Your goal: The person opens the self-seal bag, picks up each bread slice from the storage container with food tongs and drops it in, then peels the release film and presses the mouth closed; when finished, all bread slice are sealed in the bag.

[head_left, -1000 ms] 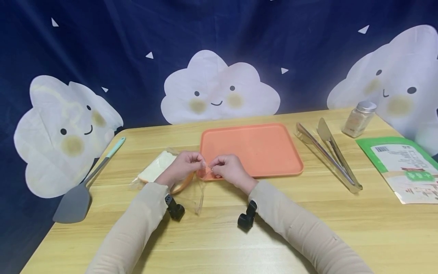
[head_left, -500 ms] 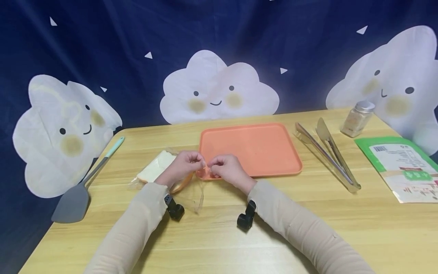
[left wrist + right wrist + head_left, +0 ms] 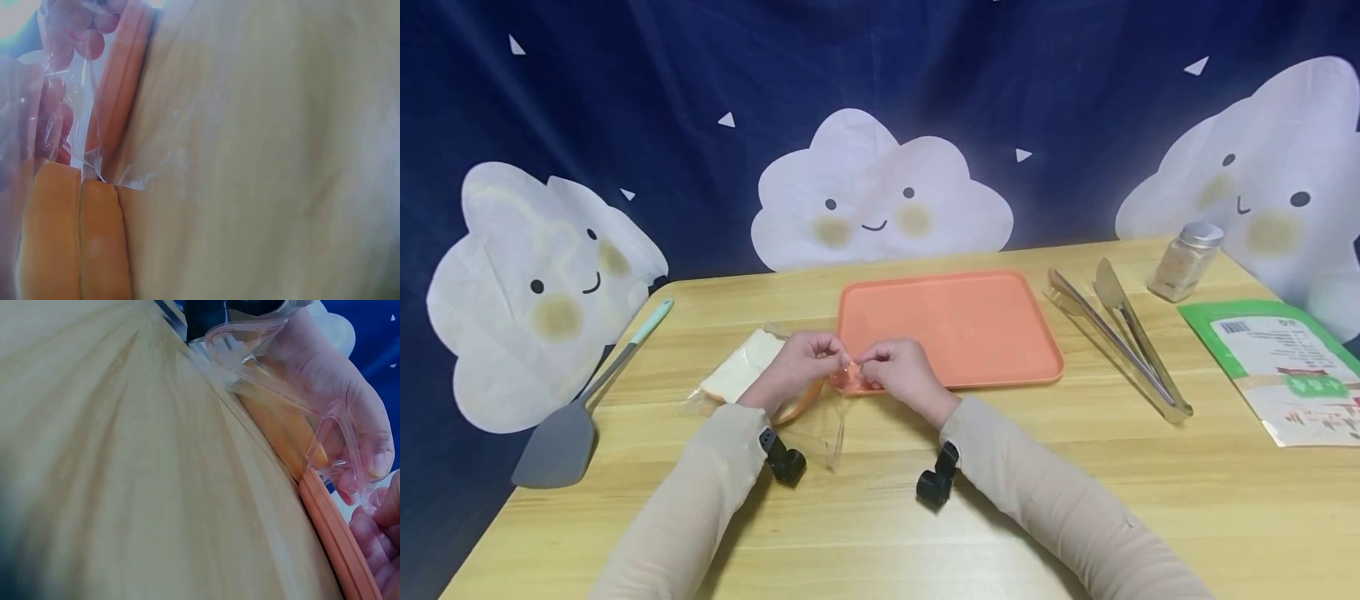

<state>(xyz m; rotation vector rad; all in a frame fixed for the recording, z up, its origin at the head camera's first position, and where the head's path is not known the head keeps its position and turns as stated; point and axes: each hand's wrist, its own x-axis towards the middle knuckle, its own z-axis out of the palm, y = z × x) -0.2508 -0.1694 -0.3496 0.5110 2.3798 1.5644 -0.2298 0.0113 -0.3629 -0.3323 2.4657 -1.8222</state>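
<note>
Sliced bread (image 3: 736, 370) lies in a clear plastic bag (image 3: 340, 428) on the table, left of the orange tray (image 3: 955, 329). Two brown crusts (image 3: 53, 231) show side by side in the left wrist view. My left hand (image 3: 801, 364) reaches over the bread and pinches the bag's gathered plastic between thumb and fingertips. Close beside it, my right hand (image 3: 901, 372) pinches the same plastic, above the tray's near left corner. A loose flap of the bag hangs below my left hand. The exact spot between the fingertips is too small to make out.
A grey spatula (image 3: 561, 442) with a mint handle lies at the left table edge. Metal tongs (image 3: 1123, 350), a glass jar (image 3: 1186, 262) with a silver lid and a green-and-white packet (image 3: 1285, 375) are on the right. A cloud-patterned curtain (image 3: 1060, 75) hangs behind.
Both hands stay almost in place, still pinching the plastic. The loose flap of the bag under my left hand has shifted slightly and looks narrower.
</note>
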